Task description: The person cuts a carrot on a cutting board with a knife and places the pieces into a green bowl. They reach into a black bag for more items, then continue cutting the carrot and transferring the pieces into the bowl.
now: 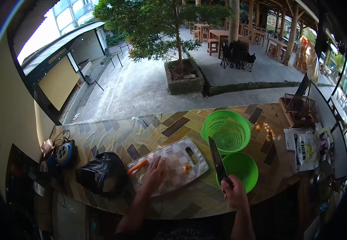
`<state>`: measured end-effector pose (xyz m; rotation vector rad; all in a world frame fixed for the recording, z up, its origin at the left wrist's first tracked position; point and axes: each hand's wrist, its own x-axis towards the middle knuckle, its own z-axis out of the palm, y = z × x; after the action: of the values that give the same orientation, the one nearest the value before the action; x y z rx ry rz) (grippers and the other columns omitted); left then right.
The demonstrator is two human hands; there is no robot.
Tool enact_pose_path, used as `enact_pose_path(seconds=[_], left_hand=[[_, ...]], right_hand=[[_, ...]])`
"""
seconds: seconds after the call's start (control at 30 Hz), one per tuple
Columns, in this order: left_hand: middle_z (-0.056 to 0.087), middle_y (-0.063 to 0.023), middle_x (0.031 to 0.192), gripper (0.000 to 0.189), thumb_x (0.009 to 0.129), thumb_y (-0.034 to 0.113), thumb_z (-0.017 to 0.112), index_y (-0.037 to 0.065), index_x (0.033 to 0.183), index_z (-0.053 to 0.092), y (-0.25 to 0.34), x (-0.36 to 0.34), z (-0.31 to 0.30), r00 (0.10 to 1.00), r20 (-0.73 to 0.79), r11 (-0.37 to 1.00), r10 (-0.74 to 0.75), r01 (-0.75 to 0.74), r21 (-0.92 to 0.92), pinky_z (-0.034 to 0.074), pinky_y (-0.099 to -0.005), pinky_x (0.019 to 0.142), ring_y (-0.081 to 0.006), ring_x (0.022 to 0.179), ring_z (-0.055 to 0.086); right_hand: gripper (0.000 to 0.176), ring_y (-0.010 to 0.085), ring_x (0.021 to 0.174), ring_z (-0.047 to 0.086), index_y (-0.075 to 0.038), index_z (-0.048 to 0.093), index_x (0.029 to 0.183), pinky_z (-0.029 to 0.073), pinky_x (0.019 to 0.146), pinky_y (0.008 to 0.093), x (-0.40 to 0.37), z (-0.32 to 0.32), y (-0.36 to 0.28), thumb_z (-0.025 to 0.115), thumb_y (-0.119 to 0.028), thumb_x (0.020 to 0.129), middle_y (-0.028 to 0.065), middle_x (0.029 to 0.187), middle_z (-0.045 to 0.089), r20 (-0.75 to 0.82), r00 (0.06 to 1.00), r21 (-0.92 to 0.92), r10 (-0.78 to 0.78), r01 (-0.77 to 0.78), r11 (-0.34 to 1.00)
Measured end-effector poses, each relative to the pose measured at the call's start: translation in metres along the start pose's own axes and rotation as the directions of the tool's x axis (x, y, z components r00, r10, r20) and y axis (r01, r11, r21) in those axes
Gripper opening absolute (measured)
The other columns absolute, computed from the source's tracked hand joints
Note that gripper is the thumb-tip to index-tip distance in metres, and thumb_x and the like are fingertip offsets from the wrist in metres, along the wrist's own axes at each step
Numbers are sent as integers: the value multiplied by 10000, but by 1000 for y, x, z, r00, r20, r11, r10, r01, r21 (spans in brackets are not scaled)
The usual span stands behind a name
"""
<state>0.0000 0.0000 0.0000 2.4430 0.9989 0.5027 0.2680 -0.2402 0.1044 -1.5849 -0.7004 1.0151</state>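
Note:
A pink-and-white checked cutting board (177, 182) lies at the middle of the table. My left hand (153, 176) rests flat on its left half, fingers stretched out, right beside a carrot (136, 167). Small orange pieces (186, 168) sit on the board's right half, near the handle slot. In my right hand (235, 193) is a large kitchen knife (217, 158), gripped by its dark handle with the blade pointing up and away. The knife overlaps a green bowl (247, 172) in this view. Just behind that bowl stands a green colander (226, 132).
To the left, a black plastic bag (103, 174) stands near the board, with a blue cable reel (64, 154) beyond it. At the right are a white printed plastic bag (304, 150) and a wire-framed box (298, 110). The wood-patterned table (141, 126) overlooks a paved yard.

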Motion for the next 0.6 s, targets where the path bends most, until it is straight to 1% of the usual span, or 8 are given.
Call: enact_pose_path(seconds=[0.07,0.17,0.27,0.33,0.37,0.47,0.57,0.6], left_hand=[[421,-219,1567,559,917,86,621,43,1462,502,0,-11,13,997,-20,978,75,-70,195,321,-459,1215,-392,1481,358],[439,-246,1540,468,964,100,567,-12,1417,529,28,-31,14,994,70,997,78,-78,0,303,-475,1221,-396,1474,366],[424,-270,1543,446,994,125,536,-46,1406,526,38,-27,-6,971,241,927,6,85,-366,281,-478,1233,-406,1479,352],[415,-275,1549,458,997,128,539,-55,1416,512,24,-13,1,1000,-2,980,-13,12,-197,277,-476,1235,-407,1482,349],[410,-277,1552,464,998,129,540,-60,1421,505,18,-9,5,992,-122,994,-5,-8,-104,275,-474,1237,-407,1483,348],[419,-266,1549,463,993,115,548,-54,1422,508,21,-1,16,996,-90,1000,-9,8,-12,287,-464,1233,-410,1477,357],[442,-266,1535,482,964,88,586,-81,1408,504,28,-27,30,985,67,982,156,-148,-120,320,-464,1216,-432,1467,367],[435,-266,1542,486,962,85,578,-83,1411,501,29,-31,24,974,105,956,201,-172,-237,297,-457,1228,-409,1472,372]], right_hand=[[229,77,667,504,-8,551,905,430,610,266,5,8,-2,611,-196,1020,16,725,555,36,999,-65,-34,37,997],[235,75,658,495,-1,548,902,426,607,268,13,28,-9,612,-195,1019,9,720,551,52,996,-75,-70,74,994],[227,71,654,500,-4,556,912,428,603,266,17,38,-4,616,-196,1017,6,720,551,50,995,-52,-91,94,994],[226,69,656,505,-2,557,918,429,604,265,18,42,-7,620,-196,1016,7,720,549,42,996,-79,-74,77,994],[225,67,657,507,-2,557,920,430,604,265,17,44,-7,621,-196,1015,7,720,548,38,997,-92,-64,67,993],[217,62,652,509,0,565,946,428,594,261,17,47,-3,624,-198,1015,5,721,549,20,999,-74,-44,45,996],[216,58,645,504,-2,570,974,423,581,257,13,51,-8,623,-207,1017,1,723,551,-15,1000,-45,-9,8,999],[216,58,644,503,-2,571,979,421,577,256,13,53,-7,622,-208,1018,0,724,551,-16,1000,-40,-6,6,999]])
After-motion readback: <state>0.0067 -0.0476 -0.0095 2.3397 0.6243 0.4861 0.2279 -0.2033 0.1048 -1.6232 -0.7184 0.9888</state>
